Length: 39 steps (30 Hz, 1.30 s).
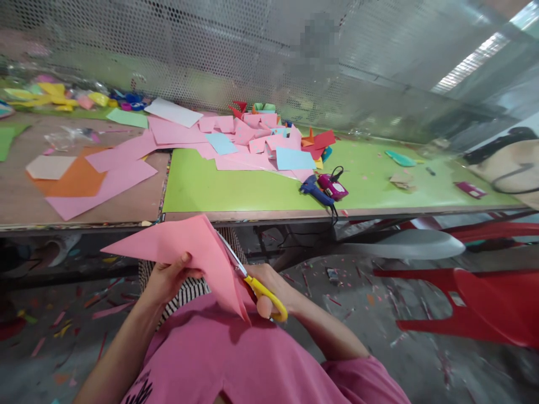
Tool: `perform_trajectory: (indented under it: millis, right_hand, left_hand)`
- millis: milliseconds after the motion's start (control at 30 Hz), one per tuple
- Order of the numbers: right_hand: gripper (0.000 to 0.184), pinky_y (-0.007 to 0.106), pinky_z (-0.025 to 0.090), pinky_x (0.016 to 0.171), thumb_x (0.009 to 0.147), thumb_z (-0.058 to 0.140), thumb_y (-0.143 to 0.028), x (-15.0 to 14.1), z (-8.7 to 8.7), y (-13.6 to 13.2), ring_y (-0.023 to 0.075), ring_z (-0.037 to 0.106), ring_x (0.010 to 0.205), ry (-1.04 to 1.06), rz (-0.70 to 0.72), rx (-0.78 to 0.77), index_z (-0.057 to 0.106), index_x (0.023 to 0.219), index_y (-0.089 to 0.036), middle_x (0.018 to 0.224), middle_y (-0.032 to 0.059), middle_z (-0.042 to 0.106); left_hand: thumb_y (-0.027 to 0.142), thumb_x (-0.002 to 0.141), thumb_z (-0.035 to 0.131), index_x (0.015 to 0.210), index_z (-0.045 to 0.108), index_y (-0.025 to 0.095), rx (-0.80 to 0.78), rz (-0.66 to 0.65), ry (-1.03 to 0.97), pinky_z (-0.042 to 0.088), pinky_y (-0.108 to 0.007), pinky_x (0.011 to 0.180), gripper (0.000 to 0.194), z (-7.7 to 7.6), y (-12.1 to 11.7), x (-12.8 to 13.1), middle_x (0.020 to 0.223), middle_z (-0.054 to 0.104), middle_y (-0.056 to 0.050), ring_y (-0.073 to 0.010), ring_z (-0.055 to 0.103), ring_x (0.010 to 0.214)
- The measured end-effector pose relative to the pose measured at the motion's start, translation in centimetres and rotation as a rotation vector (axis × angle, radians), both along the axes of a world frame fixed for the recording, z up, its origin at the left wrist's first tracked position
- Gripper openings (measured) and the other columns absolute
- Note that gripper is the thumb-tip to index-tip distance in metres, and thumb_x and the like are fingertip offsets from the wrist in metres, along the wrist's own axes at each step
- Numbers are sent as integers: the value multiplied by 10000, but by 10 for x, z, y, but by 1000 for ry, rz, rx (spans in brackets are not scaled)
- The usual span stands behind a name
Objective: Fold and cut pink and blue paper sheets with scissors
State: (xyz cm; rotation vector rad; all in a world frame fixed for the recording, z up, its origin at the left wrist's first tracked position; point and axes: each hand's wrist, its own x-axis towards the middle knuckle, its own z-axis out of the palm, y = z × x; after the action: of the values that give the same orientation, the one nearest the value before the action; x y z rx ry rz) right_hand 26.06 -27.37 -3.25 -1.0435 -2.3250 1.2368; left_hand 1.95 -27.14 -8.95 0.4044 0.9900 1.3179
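A folded sheet of pink paper (168, 241) is held over my lap, in front of the table edge. My left hand (174, 275) pinches its lower edge, thumb on top and fingers underneath. In my right hand (272, 286) are scissors with yellow handles (267, 297), the thumb through one loop. The metal blades point up and left along the right side of the pink paper, touching or very near its edge. Part of the right hand's fingers is hidden behind the handles.
On the green table top (202, 185) lie a heap of pink paper pieces (248, 140), a light blue sheet (295, 159), a blue glue gun (315, 191) and a purple box (332, 186). Orange paper (80, 179) lies left. A red chair (484, 303) stands right; scraps litter the floor.
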Motion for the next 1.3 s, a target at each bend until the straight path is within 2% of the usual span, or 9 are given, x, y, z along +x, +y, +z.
perform_trajectory:
  millis: [133,333,567,700,800,867,1100,1233,1300]
  right_hand:
    - [886,254,252,535,651,133,-1062,0,-1,-1,90,308,574,5,-8,-16,391,749,-220,664,-55,395]
    - [899,261,262,558,641,75,-1062,-2,0,0,98,318,593,-16,-28,13,381,752,-225,685,-41,413]
    - [1010,271,317,592,606,127,-1078,-4,-2,4,128,410,639,36,-41,-17,518,867,-184,759,1,523]
    - [920,257,280,571,668,236,-1052,-5,-6,5,106,364,617,95,-54,-14,510,833,-189,706,-34,478]
    - [757,250,254,566,793,360,-936,-3,-7,2,97,323,623,79,-65,-20,494,799,-191,676,-53,413]
    - [691,250,270,577,823,415,-878,-3,-6,1,101,337,639,62,-66,-35,494,805,-191,692,-50,422]
    - [954,268,326,597,633,243,-1068,-4,-6,4,119,380,643,98,-56,-42,528,867,-188,748,-22,503]
    - [818,253,271,572,761,330,-975,-5,-8,6,99,327,617,97,-64,-25,523,846,-185,698,-45,461]
    - [775,250,259,570,777,375,-946,-5,-7,7,96,315,617,105,-69,-30,514,832,-185,690,-51,453]
  left_hand:
    - [428,332,1029,695,697,130,-62,5,-25,604,-206,436,575,3,0,1,616,731,-5,-142,647,392]
    - [385,251,1035,676,697,130,-148,25,-57,598,-210,418,600,9,-1,4,588,722,9,-152,641,376]
    - [342,278,1035,673,688,108,-160,26,-86,624,-219,448,575,11,-1,8,622,724,5,-161,670,415]
    - [330,259,1035,699,689,106,-185,42,-89,613,-214,428,603,13,-1,9,629,723,11,-165,667,406]
    - [326,240,1034,696,677,104,-206,42,-87,617,-232,422,620,12,0,9,617,712,14,-176,664,401]
    - [325,253,1034,708,677,104,-196,40,-88,624,-245,428,619,11,0,10,621,708,14,-170,665,411]
    - [329,293,1022,732,667,124,-171,31,-81,606,-226,422,601,7,-3,14,649,699,22,-137,654,436]
    - [318,317,1010,730,648,135,-180,25,-64,604,-204,441,578,5,-3,13,646,694,29,-132,656,427]
    - [306,327,1006,737,645,137,-182,20,-54,601,-195,440,572,5,-3,13,642,691,35,-129,655,424]
